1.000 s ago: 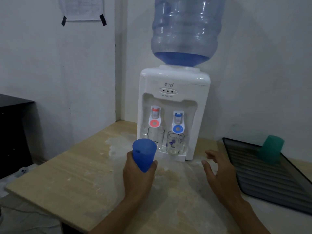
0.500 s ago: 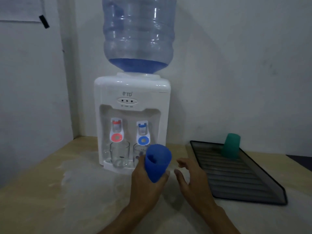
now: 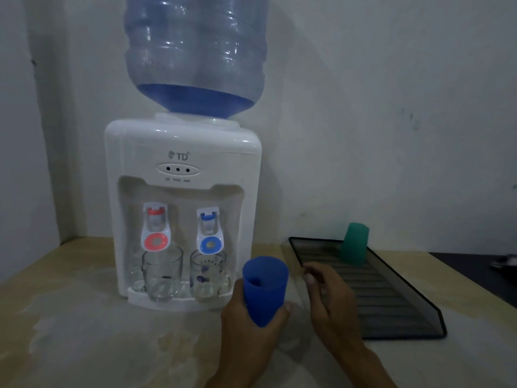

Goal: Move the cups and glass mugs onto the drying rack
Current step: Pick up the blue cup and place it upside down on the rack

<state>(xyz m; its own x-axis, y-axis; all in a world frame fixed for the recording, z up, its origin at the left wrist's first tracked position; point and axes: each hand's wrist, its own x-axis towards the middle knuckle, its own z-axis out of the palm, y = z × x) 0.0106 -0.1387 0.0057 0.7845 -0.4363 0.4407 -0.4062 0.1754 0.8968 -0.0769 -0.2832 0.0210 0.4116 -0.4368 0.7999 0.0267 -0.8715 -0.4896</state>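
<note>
My left hand (image 3: 249,329) holds a blue plastic cup (image 3: 264,289) upright, mouth tilted toward me, just in front of the dispenser's right corner. My right hand (image 3: 331,303) hovers beside the cup with its fingers loosely curled and nothing in them, over the near left edge of the dark ribbed drying rack (image 3: 391,301). A green cup (image 3: 354,243) stands upside down at the rack's far end. Two glass mugs sit on the dispenser's drip tray: a plain one (image 3: 162,271) under the red tap and a printed one (image 3: 208,271) under the blue tap.
A white water dispenser (image 3: 181,197) with a large blue bottle (image 3: 195,51) stands against the wall on a pale wooden table (image 3: 70,317). A dark surface (image 3: 481,273) lies beyond the table's right end. White walls close the back and left.
The view has swung right, so the dispenser sits further left. My left hand has carried the blue cup right, toward the rack. My right hand has drawn close beside the cup.
</note>
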